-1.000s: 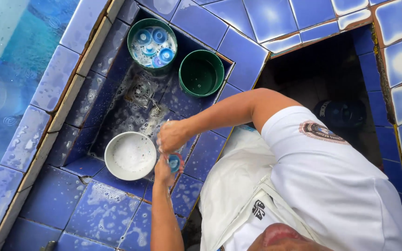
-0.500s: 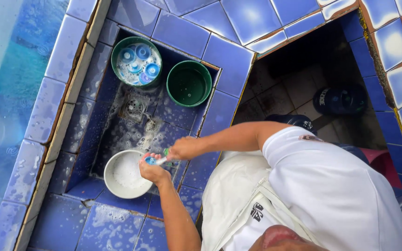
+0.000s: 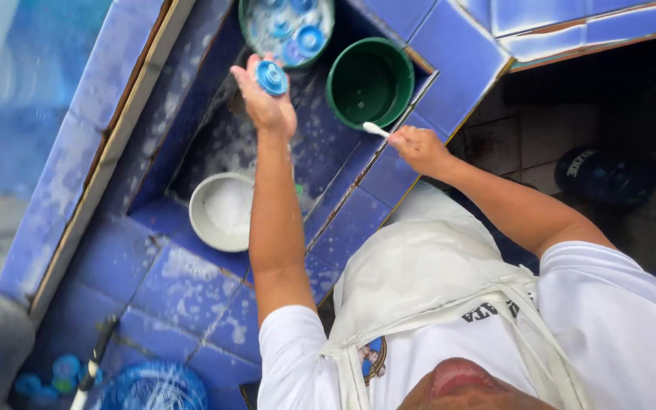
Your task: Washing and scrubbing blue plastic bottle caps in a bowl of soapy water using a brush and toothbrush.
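The left hand [image 3: 267, 102] pinched a blue cap [image 3: 272, 77] at its fingertips; the right hand [image 3: 417, 148] gripped a white brush [image 3: 376, 129].

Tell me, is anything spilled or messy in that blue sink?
Yes. White soapy foam is splashed over the blue tiled sink floor and ledge around the white bowl. The left hand holds a blue cap; the right hand holds a small white brush. Nothing looks broken.
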